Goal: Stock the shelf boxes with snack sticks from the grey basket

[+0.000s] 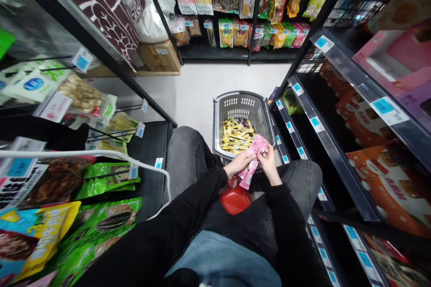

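Observation:
Pink snack packets (249, 174) are gripped between my two hands, just above the near rim of a grey shopping basket (218, 98). My left hand (239, 163) closes on them from the left. My right hand (268, 161) pinches them at their right side, fingers bent together. How many packets there are I cannot tell, since they overlap and my fingers cover part of them. Inside the basket lies a loose heap of small yellow packets (235, 136), with a few dark ones among them. A red plastic object (235, 199) sits between my legs, below my hands.
Shelves with hanging snack bags (111, 179) line my left side. On my right stand dark shelves with price tags (315, 123) and orange boxes (392, 184). A cardboard box (160, 57) rests at the back left. A white cable (134, 161) crosses at left.

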Action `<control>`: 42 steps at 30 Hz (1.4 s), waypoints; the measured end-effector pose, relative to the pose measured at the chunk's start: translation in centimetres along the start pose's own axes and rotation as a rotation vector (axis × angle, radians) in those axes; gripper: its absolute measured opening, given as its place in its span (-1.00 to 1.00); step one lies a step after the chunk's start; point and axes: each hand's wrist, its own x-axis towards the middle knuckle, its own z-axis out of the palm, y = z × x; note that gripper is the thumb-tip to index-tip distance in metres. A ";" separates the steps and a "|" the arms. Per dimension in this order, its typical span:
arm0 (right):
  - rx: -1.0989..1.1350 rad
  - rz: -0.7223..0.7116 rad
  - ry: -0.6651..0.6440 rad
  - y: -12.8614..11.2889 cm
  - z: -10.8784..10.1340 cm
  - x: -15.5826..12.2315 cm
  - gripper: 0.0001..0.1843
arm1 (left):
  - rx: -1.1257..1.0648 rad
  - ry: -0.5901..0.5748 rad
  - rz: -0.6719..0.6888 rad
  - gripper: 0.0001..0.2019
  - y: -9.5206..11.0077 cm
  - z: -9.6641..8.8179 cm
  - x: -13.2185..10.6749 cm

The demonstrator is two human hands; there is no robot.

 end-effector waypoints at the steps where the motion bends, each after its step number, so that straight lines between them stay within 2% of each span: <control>1: 0.005 -0.005 -0.019 0.1 0.1 0.0 -0.37 | 0.058 0.035 0.013 -0.60 0.1 0.0 0.0; 4: -0.187 0.002 0.041 0.3 0.3 0.0 -0.32 | 0.193 0.129 0.001 -0.60 0.4 0.1 -0.2; 6: -0.416 0.050 0.073 0.4 0.3 -0.2 -0.43 | 0.264 0.229 0.007 -0.62 0.5 0.2 -0.4; 9: -0.709 0.087 -0.034 0.1 0.7 -1.0 -0.67 | 0.339 0.351 0.020 -0.66 0.5 0.4 -0.6; 11: -0.856 0.066 -0.119 -0.4 1.4 -1.8 -0.75 | 0.359 0.397 0.014 -0.68 0.5 0.4 -0.6; 16: -1.205 -0.058 -0.182 -1.6 3.5 -3.4 -0.74 | 0.369 0.483 0.002 -0.68 0.7 -0.2 -0.3; 19: -1.350 -0.069 -0.229 -2.0 4.2 -4.0 -0.70 | 0.378 0.505 -0.005 -0.68 0.8 -0.5 -0.1; 24: -1.349 -0.106 -0.187 -1.4 4.3 -4.3 -0.74 | 0.292 0.544 -0.039 -0.65 0.1 -0.8 0.3; 28: -1.310 -0.234 -0.144 -0.3 3.4 -3.7 -0.67 | 0.116 0.484 -0.092 -0.63 -0.4 -1.3 0.8; 33: -1.248 -0.376 -0.222 0.5 2.0 -2.8 -0.63 | -0.038 0.454 -0.094 -0.64 -0.2 -2.0 1.0; 37: -1.139 -0.451 -0.344 0.5 2.0 -2.4 -0.56 | -0.012 0.552 -0.091 -0.68 0.0 -2.6 0.8; 42: -1.084 -0.402 -0.448 0.9 2.1 -1.6 -0.45 | 0.050 0.607 -0.119 -0.66 -0.1 -2.6 0.5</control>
